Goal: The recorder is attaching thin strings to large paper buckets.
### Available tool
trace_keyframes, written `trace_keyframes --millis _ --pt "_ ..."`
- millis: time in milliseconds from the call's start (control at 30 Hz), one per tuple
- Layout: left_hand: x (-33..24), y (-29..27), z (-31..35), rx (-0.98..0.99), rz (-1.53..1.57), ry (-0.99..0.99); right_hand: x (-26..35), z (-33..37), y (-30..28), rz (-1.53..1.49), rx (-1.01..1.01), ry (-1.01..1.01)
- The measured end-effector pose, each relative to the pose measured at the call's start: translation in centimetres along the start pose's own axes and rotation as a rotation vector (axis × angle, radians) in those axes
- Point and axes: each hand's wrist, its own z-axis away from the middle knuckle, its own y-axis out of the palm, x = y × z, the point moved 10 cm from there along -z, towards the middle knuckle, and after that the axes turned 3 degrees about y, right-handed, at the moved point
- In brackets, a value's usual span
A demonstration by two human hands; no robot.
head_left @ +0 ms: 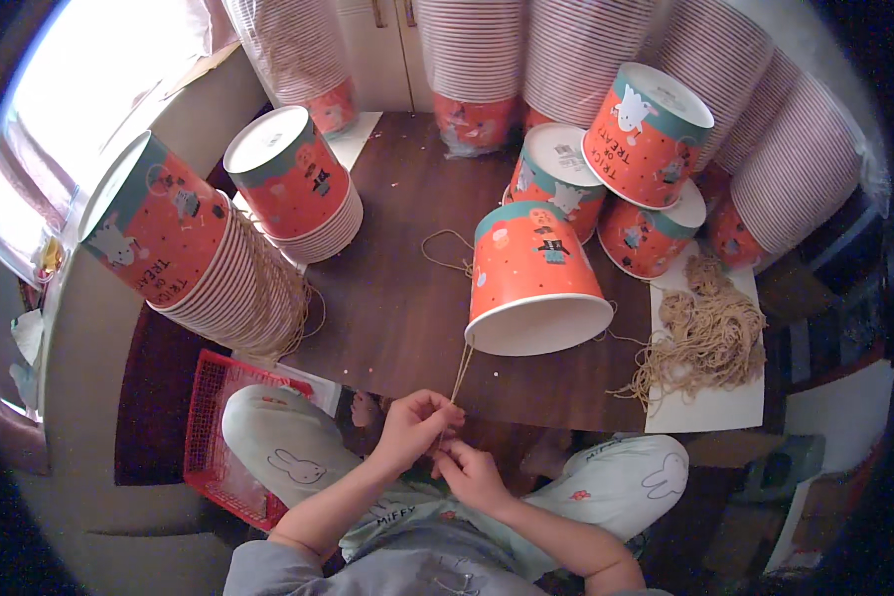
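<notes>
An orange paper bucket (531, 263) with a teal band lies tipped on the brown table, its white-rimmed mouth turned toward me. Tan twine (463, 372) runs from its left side down to my hands, and another loop of it lies at the bucket's upper left. My left hand (417, 429) pinches the twine near the table's front edge. Close beside it, my right hand (470, 475) has its fingers curled together at the lower part of the twine. What lies between the right fingers is partly hidden.
Nested stacks of buckets (219, 263) with twine stand at left, beside a shorter stack (298, 189). Upside-down buckets (646, 134) are piled at back right. A heap of twine (710, 333) lies on a white sheet (745, 402). Bagged stacks (472, 60) line the back; a red basket (209, 427) sits below left.
</notes>
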Motion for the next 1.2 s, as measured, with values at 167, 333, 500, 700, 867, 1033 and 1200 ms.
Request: trace_keyframes --millis 167,333,500,700,867,1033,1200 --pt "-0.2 0.2 -0.1 -0.001 0.025 0.009 0.6 0.1 -0.2 0.139 -0.014 -0.051" --pt "-0.3 0.3 -0.9 -0.025 0.178 -0.075 1.2 0.7 0.0 0.277 -0.028 -0.093" --pt "-1.4 1.1 -2.3 -0.002 0.207 -0.059 0.5 1.9 2.5 0.347 0.117 -0.176" --pt "-0.6 1.1 -3.8 -0.007 0.234 -0.097 0.4 3.0 4.2 0.408 0.255 -0.163" --pt "-0.3 1.1 -4.4 -0.014 0.271 -0.102 1.4 3.9 4.9 0.483 0.349 -0.161" --pt "-0.4 0.8 -4.7 -0.051 0.28 -0.11 1.3 4.6 5.8 0.488 0.42 -0.227" --pt "-0.4 0.6 -4.7 -0.045 0.279 -0.102 2.6 5.2 5.9 0.539 0.543 -0.352"
